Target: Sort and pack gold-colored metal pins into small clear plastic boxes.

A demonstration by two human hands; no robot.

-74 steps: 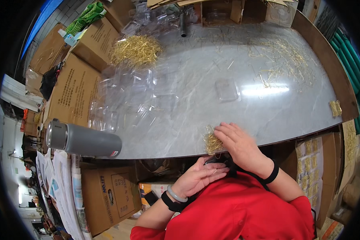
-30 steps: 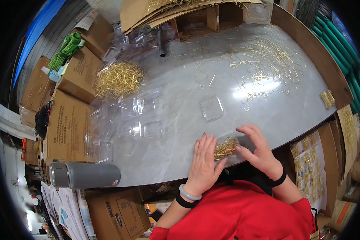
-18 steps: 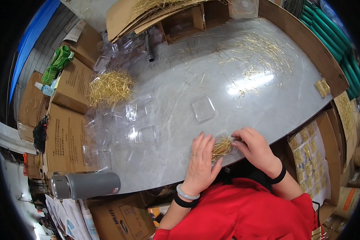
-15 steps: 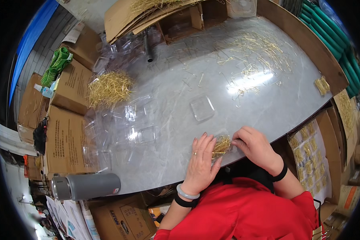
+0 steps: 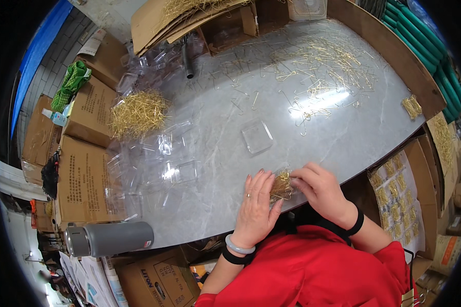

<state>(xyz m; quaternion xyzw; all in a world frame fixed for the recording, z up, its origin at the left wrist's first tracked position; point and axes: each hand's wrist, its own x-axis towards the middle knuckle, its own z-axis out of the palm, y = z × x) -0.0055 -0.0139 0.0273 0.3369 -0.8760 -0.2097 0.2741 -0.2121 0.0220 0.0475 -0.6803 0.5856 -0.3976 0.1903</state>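
Observation:
A bundle of gold wire hooks lies near the table's front edge, between my two hands. Whether a clear box surrounds it I cannot tell. My left hand steadies its left side, fingers long and close together, with the thumb along the near side. On the right, my right hand is bent in, fingertips pinched at the bundle's upper right edge; what they grip is hidden. A clear, shallow plastic box sits on the table just beyond. Loose gold wire hooks are scattered across the far right.
Clear plastic boxes and a heap of gold hooks cover the table's left side. A grey bottle lies at the front left. A small hook bundle rests by the right-hand cardboard wall. Packed bundles fill a carton below right.
My right hand has shifted slightly left, its fingertips now further over the bundle's upper edge. The bundle appears turned more upright. My left hand has barely moved.

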